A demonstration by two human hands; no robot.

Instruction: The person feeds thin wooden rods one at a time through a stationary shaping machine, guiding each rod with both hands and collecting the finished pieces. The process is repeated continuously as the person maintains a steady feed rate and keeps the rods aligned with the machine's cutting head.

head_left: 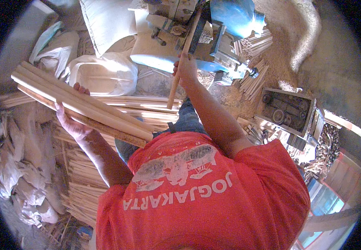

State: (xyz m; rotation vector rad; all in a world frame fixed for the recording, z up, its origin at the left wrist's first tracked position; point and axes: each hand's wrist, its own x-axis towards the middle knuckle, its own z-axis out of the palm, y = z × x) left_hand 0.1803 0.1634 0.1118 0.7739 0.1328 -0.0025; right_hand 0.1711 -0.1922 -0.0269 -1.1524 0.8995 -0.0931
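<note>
My left hand (pixel 73 118) is closed around a bundle of long wooden strips (pixel 84 103), its thumb on the near side and fingertips showing over the far edge. The bundle slants from the far left to my waist. In my right hand (pixel 186 68) is a single thin wooden strip (pixel 173 92), gripped partway along. Its far end reaches into a blue woodworking machine (pixel 159 60), whose dusty top and metal parts stand ahead of me. How the strip meets the machine's inner parts is hard to make out.
A plastic-lined tub (pixel 101 79) stands left of the machine, near a white sack (pixel 109 23). Stacked wooden strips (pixel 84 191) lie at left, beside crumpled bags (pixel 26 162). To the right are a belt-and-pulley box (pixel 286 111), scattered strips (pixel 253 81) and a hose (pixel 307 39).
</note>
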